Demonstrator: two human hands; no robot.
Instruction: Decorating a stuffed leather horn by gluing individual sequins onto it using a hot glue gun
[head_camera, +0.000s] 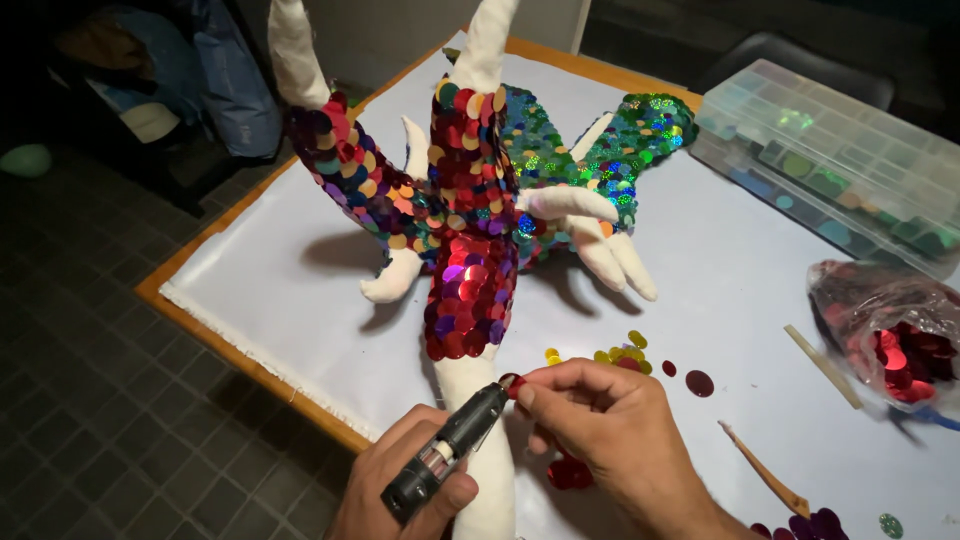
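Note:
A white stuffed fabric figure (470, 190) with several limbs stands on the table, partly covered in red, purple, gold and green sequins. My left hand (400, 490) grips a small black glue gun (450, 445) whose tip points at the bare white limb below the red sequins. My right hand (620, 440) pinches a red sequin (514, 385) right at the gun's tip, against that limb.
A white cloth (280, 290) covers the wooden table. Loose sequins (625, 355) lie near my right hand. A clear compartment box (830, 160) sits at the far right, a plastic bag of red sequins (890, 335) below it, and two wooden sticks (765, 470) close by.

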